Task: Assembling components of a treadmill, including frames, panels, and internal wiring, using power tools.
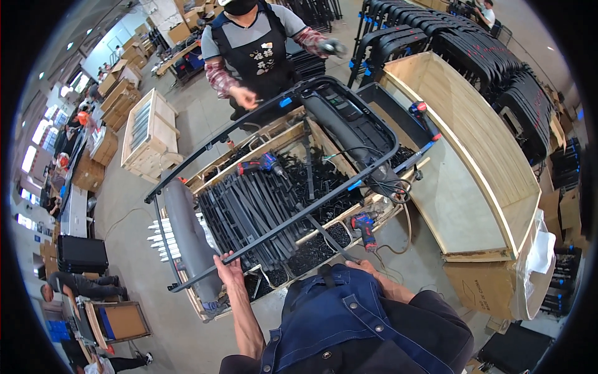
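Left hand clasps the near rail of the black frame, fingers curled under it; the right hand is at the end of a dark bar, its grip too hidden to tell. The frame lies across a wooden crate, packed with black strips and small black parts! The lower-left end overhangs the crate's edge, floor showing beyond; the long axis slants, rounded end pointing upper right.

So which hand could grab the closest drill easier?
Probably the right hand: it's close to that red-and-blue drill, though it seems to hold a dark strip. The left hand is farther, touching the black frame.
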Available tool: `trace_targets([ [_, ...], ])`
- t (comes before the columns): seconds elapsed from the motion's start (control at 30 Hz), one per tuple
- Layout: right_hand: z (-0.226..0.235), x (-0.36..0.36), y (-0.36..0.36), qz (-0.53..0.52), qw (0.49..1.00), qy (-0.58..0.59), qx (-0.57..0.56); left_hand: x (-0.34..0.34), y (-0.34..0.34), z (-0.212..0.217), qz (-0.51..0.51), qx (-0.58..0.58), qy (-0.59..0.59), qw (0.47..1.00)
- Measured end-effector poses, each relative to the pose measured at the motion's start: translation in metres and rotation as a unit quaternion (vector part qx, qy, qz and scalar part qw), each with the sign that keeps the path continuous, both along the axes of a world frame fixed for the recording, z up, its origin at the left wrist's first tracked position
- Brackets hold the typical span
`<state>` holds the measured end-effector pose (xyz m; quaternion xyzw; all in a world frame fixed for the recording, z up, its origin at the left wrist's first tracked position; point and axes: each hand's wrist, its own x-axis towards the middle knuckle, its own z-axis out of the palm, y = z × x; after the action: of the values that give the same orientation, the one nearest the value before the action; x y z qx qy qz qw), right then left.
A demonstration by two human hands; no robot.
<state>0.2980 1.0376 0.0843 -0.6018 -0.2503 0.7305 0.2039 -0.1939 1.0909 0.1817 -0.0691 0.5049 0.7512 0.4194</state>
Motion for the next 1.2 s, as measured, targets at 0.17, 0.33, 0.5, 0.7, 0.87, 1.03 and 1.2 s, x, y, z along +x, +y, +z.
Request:
trace_targets([
  [0.17, 0.003, 0.001, 0.008, 0.030, 0.999, 0.009, 0.000, 0.023, -0.003, 0.011, -0.026, -0.011, 0.019, 0.999],
  [0.33, 0.012, -0.009, 0.018, 0.056, 0.998, -0.034, 0.012, 0.029, -0.007, 0.021, -0.041, -0.033, 0.045, 0.998],
  [0.5, -0.011, -0.020, 0.073, 0.128, 0.985, -0.111, 0.037, 0.049, -0.009, 0.029, -0.037, -0.004, 0.024, 0.999],
  [0.7, -0.052, 0.023, 0.045, 0.143, 0.959, -0.233, 0.068, 0.040, -0.008, 0.032, -0.062, 0.008, 0.033, 0.998],
  [0.87, -0.036, 0.009, 0.072, 0.213, 0.954, -0.199, 0.071, 0.039, -0.005, 0.035, -0.054, 0.000, 0.025, 0.998],
  [1.03, -0.030, -0.008, 0.072, 0.219, 0.956, -0.184, 0.063, 0.029, -0.013, 0.029, -0.072, -0.004, 0.023, 0.997],
  [1.2, -0.019, -0.008, 0.054, 0.211, 0.959, -0.189, 0.030, 0.033, -0.007, 0.029, -0.094, 0.005, 0.026, 0.995],
])
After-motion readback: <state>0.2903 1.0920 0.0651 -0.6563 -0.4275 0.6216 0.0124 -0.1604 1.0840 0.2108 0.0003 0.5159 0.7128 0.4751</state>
